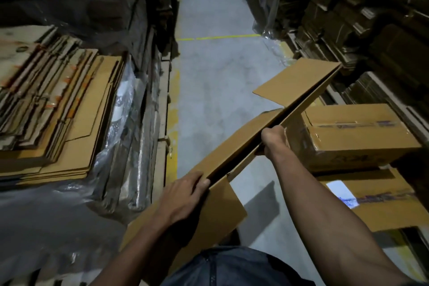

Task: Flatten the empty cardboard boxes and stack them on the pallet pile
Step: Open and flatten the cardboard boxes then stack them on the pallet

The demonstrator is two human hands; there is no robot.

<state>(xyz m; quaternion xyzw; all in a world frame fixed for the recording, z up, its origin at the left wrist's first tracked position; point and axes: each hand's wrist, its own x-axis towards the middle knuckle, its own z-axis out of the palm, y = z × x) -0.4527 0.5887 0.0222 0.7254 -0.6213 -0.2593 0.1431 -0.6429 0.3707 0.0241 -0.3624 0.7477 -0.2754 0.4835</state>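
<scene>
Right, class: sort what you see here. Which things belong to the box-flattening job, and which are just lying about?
Part of the job:
left hand
right hand
flattened box both hands grip
pile of flat cardboard
taped boxes waiting

Just lying about:
plastic sheeting
yellow floor line
bundled cardboard stacks

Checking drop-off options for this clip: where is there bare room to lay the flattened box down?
The pile of flat cardboard at left has an open top sheet nearest the aisle. The grey aisle floor between the stacks is bare. Right is crowded: a taped box sits on another. Both hands, left hand and right hand, hold the flattened box.
</scene>
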